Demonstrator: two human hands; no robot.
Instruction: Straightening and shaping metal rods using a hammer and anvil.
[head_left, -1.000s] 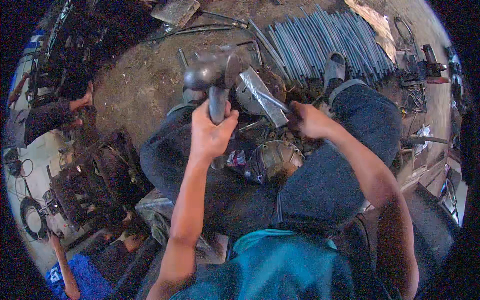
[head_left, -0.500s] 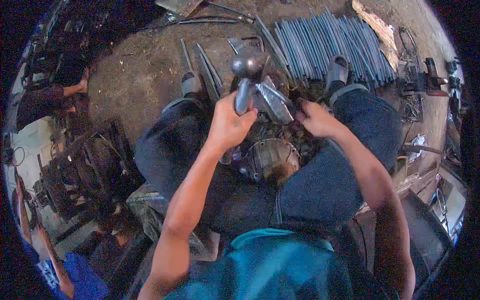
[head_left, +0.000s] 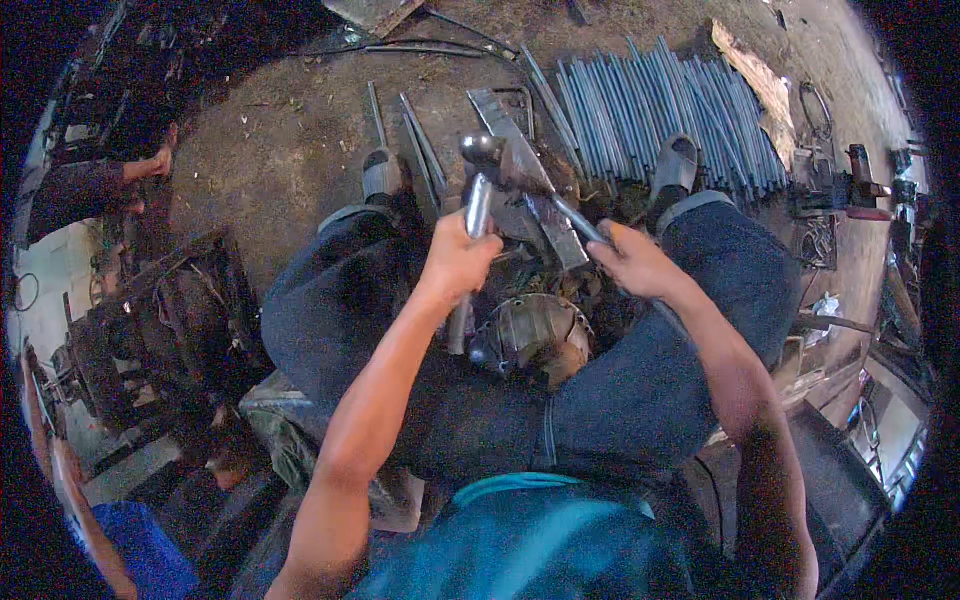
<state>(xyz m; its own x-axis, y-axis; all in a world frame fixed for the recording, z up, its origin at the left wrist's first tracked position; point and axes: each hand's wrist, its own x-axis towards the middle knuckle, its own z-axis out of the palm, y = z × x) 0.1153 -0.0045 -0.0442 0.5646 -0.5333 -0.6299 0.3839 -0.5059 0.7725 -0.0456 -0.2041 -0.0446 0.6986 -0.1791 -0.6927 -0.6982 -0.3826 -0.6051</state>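
Note:
My left hand (head_left: 460, 255) is closed around the shiny tubular handle of a hammer (head_left: 479, 205). The hammer's rounded steel head (head_left: 483, 150) is raised over a flat metal bar (head_left: 558, 232) that lies slantwise between my feet. Fingers wrapped, my right hand (head_left: 635, 260) grips a dark metal rod (head_left: 578, 216) from the right side. The rod's far end points up and left over the bar; its tip is hard to make out near the hammer head. Below my hands, a rounded metal housing (head_left: 530, 330) sits between my thighs.
Many grey metal rods (head_left: 660, 115) lie side by side beyond my right foot, beside a splintered board (head_left: 755, 70). Several loose rods (head_left: 422, 140) rest near my left foot. Dark machinery (head_left: 165, 330) stands at left, where another person's foot (head_left: 165, 160) and arm (head_left: 75, 480) show.
The hammer head has moved left and slightly away, uncovering more of the flat bar. My right hand has moved slightly with the rod. The whole view has shifted a little.

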